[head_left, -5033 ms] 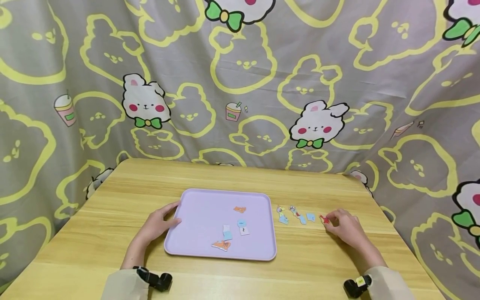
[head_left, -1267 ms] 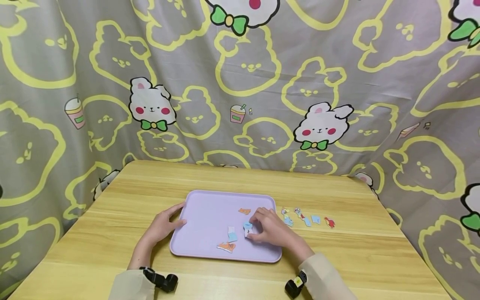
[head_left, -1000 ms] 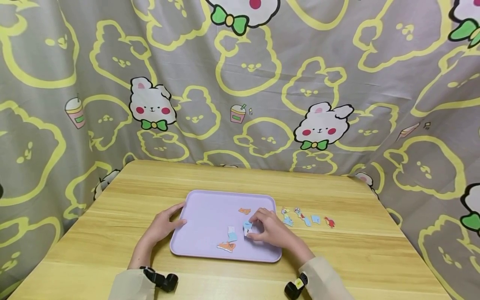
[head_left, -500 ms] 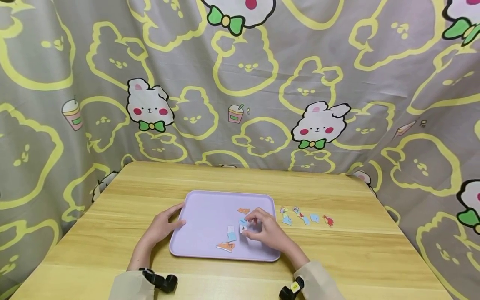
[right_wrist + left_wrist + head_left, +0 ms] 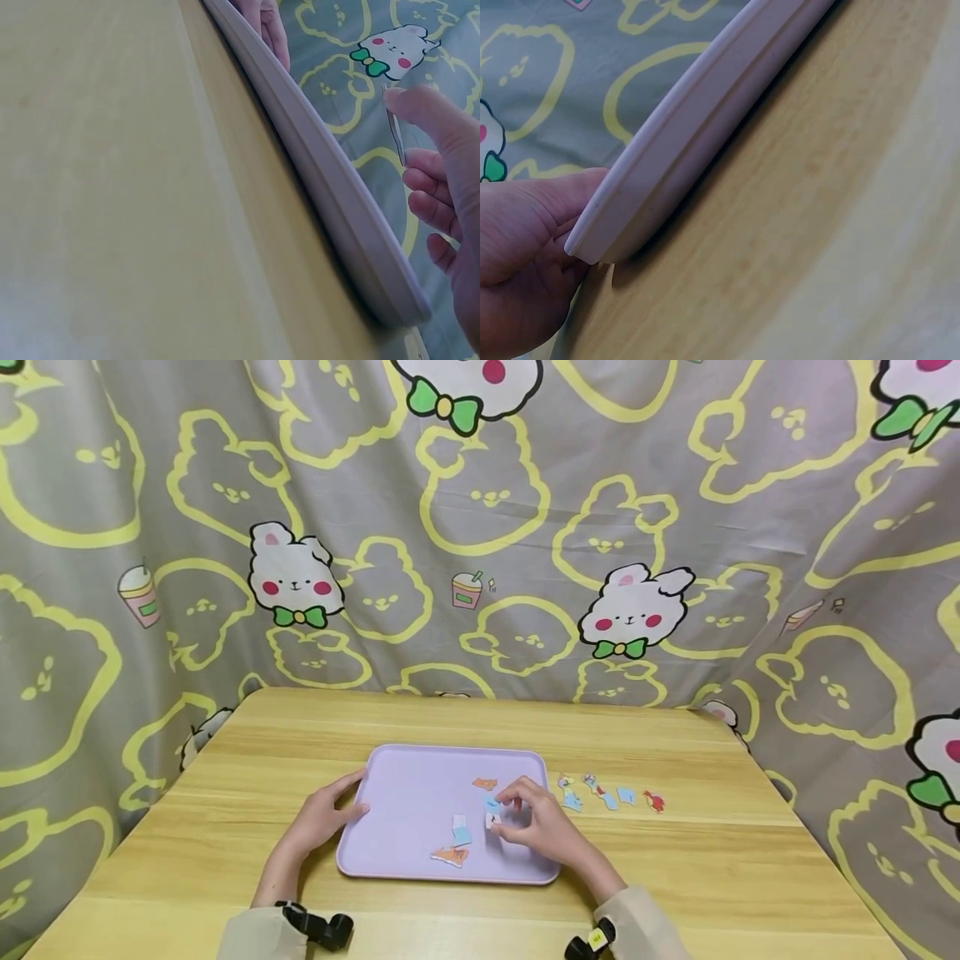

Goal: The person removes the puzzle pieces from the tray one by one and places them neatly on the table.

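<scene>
The right hand (image 5: 543, 827) pinches a flat blue-and-white piece (image 5: 491, 805) between its fingers, above the right half of the lilac tray (image 5: 405, 802). The left hand's (image 5: 321, 814) fingers grip the tray's left edge; a red piece (image 5: 655, 802) lies right on the counter (image 5: 420, 922).

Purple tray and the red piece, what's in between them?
In the head view, a light-blue piece and other colourful little pieces lie between the purple tray and the red piece.
</scene>
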`<state>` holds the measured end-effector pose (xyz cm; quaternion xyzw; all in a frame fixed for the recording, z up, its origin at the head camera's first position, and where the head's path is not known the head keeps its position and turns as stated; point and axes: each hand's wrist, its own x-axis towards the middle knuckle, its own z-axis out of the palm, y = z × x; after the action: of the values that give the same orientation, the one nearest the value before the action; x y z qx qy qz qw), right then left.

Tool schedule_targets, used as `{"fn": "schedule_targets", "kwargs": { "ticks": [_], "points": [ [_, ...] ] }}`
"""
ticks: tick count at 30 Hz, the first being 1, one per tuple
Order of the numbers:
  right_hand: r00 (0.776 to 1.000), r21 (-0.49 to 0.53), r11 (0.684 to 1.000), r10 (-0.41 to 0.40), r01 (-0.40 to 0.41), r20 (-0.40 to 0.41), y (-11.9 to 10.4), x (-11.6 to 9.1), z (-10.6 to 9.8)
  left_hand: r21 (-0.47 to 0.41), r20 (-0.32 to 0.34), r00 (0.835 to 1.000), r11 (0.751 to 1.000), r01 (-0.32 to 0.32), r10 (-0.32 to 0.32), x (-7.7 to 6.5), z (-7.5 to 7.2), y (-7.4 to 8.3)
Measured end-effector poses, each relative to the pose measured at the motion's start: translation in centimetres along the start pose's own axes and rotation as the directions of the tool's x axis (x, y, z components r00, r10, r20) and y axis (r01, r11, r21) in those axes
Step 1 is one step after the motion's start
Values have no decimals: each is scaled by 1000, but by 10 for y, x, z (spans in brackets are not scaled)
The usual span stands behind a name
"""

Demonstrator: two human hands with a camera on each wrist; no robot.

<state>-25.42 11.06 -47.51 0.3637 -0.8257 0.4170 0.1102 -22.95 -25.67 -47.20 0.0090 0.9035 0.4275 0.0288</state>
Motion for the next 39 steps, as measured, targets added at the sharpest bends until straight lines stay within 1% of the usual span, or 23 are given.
{"fn": "schedule_targets", "kwargs": {
  "ticks": [5, 8, 15, 19, 24, 26, 30, 35, 39],
  "points": [
    [1000, -6, 1000, 7, -7, -4, 1, -4, -6, 4, -2, 1000, 1000, 2, -2, 0, 0, 0],
    [1000, -15, 1000, 6, -6, -8, 2, -6, -11, 7, -4, 1000, 1000, -3, 3, -1, 0, 0],
    [999, -51, 998, 33, -34, -22, 5, -12, -21, 16, -11, 1000, 1000, -23, 23, -1, 0, -1],
    [999, -63, 997, 49, -50, -15, 6, -15, -27, 12, -9, 1000, 1000, -20, 20, -2, 0, -1],
    [998, -55, 997, 62, -62, -2, 8, -21, -35, 7, -4, 1000, 1000, -19, 19, -1, 0, -1],
    [999, -53, 998, 45, -45, -8, 10, -24, -39, 5, -3, 1000, 1000, -20, 20, 0, 0, -1],
    [999, -85, 996, 35, -37, -24, 12, -30, -44, 3, -4, 1000, 1000, -18, 18, -1, 0, 0],
    [998, -87, 994, 66, -68, -21, 15, -36, -50, 5, -2, 1000, 1000, -12, 12, -1, 0, 1],
    [998, -84, 994, 66, -68, -16, 18, -40, -55, 10, -1, 1000, 1000, -7, 7, -2, 0, 2]
  ]
}}
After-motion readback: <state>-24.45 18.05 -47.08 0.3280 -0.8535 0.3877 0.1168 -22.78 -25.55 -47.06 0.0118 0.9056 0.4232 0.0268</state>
